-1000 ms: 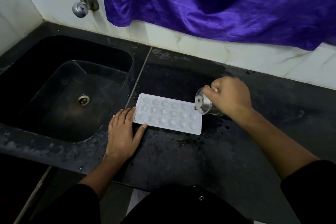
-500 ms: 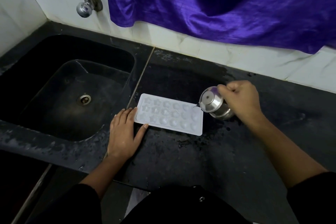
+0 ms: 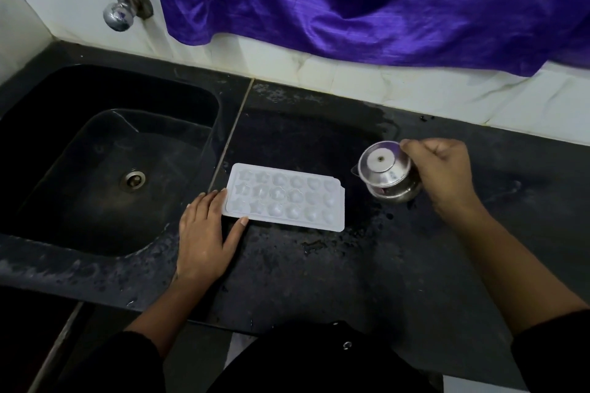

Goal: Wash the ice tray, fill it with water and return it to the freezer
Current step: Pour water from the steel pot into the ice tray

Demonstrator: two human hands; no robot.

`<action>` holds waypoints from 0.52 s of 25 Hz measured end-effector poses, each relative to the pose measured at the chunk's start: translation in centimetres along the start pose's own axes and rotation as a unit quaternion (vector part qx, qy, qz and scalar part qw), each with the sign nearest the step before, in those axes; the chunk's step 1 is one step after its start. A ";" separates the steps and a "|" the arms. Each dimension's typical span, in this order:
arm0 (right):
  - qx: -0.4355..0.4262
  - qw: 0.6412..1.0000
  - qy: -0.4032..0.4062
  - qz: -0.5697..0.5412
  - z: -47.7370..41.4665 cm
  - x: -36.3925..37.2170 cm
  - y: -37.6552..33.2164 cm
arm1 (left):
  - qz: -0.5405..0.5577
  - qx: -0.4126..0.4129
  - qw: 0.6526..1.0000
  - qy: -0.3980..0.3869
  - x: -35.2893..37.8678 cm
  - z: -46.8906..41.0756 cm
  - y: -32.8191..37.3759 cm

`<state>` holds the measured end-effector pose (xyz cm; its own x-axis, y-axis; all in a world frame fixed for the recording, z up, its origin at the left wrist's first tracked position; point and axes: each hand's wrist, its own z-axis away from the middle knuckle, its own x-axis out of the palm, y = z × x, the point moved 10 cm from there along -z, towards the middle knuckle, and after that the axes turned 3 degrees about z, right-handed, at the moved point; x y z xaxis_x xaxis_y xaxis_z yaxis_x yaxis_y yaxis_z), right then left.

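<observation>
Okay: white tray (image 3: 284, 198) lies flat on the black bench (image 3: 351, 281), right at the left fingers (image 3: 207, 204). Its cells face up and hold something clear and glossy. Left hand (image 3: 204, 233) is flat on the bench, palm down, fingers straight and close together, holding nothing. The fingertips touch the tray's short end and the thumb tip touches its near long edge.

Right hand (image 3: 443, 175) is off past the tray's other end, clear of it, with the fingers curled round a small steel pot (image 3: 388, 172). The pot is tipped, one round end turned up and toward the tray. Can't tell if that end is the mouth or the base, or if the pot touches the bench.

The bench looks wet, with drops and small puddles between the two hands and under the pot.

Beyond the left fingers, on the side away from the tray, is a dark sink (image 3: 95, 169) with a metal drain (image 3: 133, 180). A chrome tap (image 3: 118, 6) is on the white wall above it. Purple cloth (image 3: 351, 0) hangs on the wall far beyond both hands. Black sleeves are at the bottom edge.
</observation>
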<state>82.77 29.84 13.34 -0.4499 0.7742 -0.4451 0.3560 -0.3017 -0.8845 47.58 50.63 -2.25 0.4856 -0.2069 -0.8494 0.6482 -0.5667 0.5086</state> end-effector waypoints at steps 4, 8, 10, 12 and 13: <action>-0.104 0.961 -0.034 0.253 0.1 2.4 -2.8 | 0.000 -0.002 1.000 -0.002 0.1 0.0 -0.1; -0.175 0.902 -0.065 0.389 0.9 5.8 -4.8 | 0.001 -0.001 1.000 0.001 0.0 0.1 0.0; -0.200 0.881 -0.073 0.423 1.3 6.9 -5.4 | 0.001 0.000 1.000 0.004 -0.1 0.1 0.1; -0.221 0.865 -0.074 0.444 1.5 7.5 -6.1 | 0.001 -0.001 1.000 0.005 -0.1 0.1 0.1; -0.225 0.862 -0.073 0.449 1.5 7.6 -6.2 | 0.001 -0.001 1.000 0.005 -0.1 0.1 0.1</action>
<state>75.86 36.75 15.26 0.0866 0.2536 -0.9634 0.8810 -0.4709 -0.0447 47.52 50.52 -2.14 0.4923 -0.1995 -0.8472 0.6492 -0.5642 0.5101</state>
